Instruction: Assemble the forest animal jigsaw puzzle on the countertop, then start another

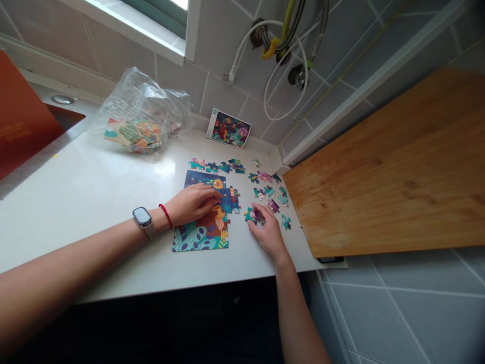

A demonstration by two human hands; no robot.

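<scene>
A partly joined jigsaw puzzle [200,241] with a dark blue upper part and leafy lower part lies on the white counter. My left hand [195,202] rests over its middle, fingers loosely bent and slightly apart, covering part of the picture. To the right of the joined section, my right hand [268,231] pinches a teal and purple puzzle piece [250,215] between thumb and fingers, at or just above the counter. Loose puzzle pieces [269,191] are scattered beyond the right hand, and a row of others [212,167] lies along the puzzle's far edge.
A picture card [229,128] leans against the tiled wall. A clear plastic bag [140,116] with more pieces sits at the back left, near an orange-red panel [26,116]. A wooden board [394,172] stands on the right. Hoses and a white cable [265,91] hang above.
</scene>
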